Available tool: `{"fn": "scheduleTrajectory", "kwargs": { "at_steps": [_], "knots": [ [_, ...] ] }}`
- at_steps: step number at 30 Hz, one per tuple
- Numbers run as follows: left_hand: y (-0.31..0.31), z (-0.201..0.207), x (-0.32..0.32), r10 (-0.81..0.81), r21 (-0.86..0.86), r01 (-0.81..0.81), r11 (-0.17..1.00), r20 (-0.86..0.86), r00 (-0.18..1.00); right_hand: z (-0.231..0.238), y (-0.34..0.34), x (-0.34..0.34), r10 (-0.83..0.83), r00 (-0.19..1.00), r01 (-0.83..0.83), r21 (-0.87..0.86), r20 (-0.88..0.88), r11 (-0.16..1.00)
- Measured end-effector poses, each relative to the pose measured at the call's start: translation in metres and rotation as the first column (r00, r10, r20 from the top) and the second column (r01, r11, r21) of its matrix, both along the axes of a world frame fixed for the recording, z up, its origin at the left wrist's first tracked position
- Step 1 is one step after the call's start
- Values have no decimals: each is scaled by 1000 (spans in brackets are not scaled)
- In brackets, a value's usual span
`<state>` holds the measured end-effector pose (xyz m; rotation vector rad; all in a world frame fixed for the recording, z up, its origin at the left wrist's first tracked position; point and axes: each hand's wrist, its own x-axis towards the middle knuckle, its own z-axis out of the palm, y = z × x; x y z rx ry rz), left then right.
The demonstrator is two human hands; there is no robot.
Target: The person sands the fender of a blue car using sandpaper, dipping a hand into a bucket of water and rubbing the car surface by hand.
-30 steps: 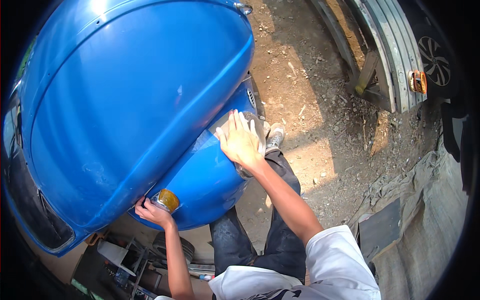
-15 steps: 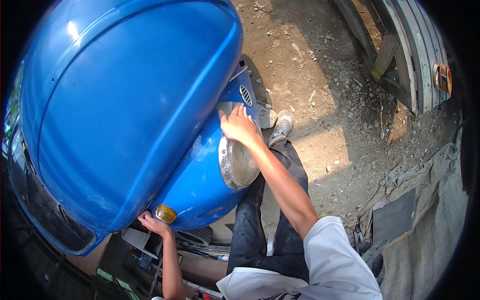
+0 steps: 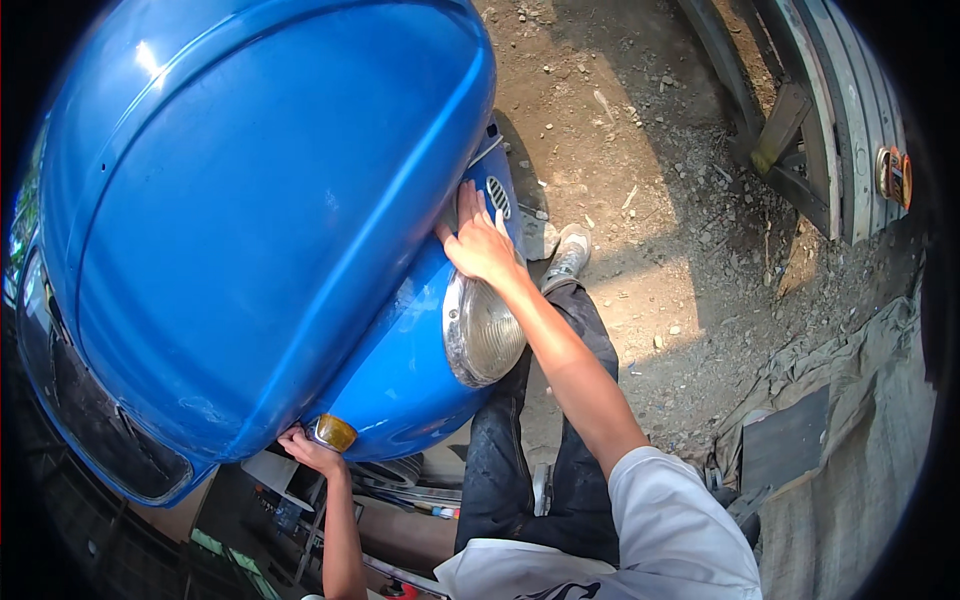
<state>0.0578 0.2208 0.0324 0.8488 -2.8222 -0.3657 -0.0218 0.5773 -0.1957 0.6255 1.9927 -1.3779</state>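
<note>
A blue car with a rounded hood [image 3: 270,210] fills the left and middle. My right hand [image 3: 482,245] lies flat on the blue front fender [image 3: 400,345], just above the round headlight [image 3: 487,335]. Its fingers stretch toward a small oval vent grille [image 3: 498,198]; a greyish patch at the thumb is mostly covered. My left hand [image 3: 313,450] is closed at the hood's lower edge, next to the amber turn signal lamp [image 3: 335,433]; its fingertips are partly hidden. Pale, dull marks show on the fender paint between the hood and the headlight.
Sunlit dirt ground [image 3: 620,200] with scattered stones lies to the right. A metal frame [image 3: 790,120] stands at the upper right, with a round tin [image 3: 893,178] on its ribbed panel. A grey-brown tarp [image 3: 860,480] spreads at the lower right. My shoe [image 3: 570,255] is close to the car.
My right hand has slid up the fender, away from the headlight, and now covers most of the greyish patch. My left hand stays at the hood edge. The view has shifted slightly.
</note>
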Motion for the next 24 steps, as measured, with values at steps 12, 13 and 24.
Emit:
{"fn": "scheduleTrajectory", "kwargs": {
  "at_steps": [12,13,24],
  "knots": [
    [27,-11,0,-24,27,26,999,-99,995,176,-61,82,564,674,-522,233,-476,820],
    [29,-16,0,-37,37,42,998,-119,992,184,-76,94,595,624,-522,297,-506,800],
    [31,18,51,-23,549,260,794,-401,916,226,-124,188,523,577,-496,239,-627,835]
  ]
}}
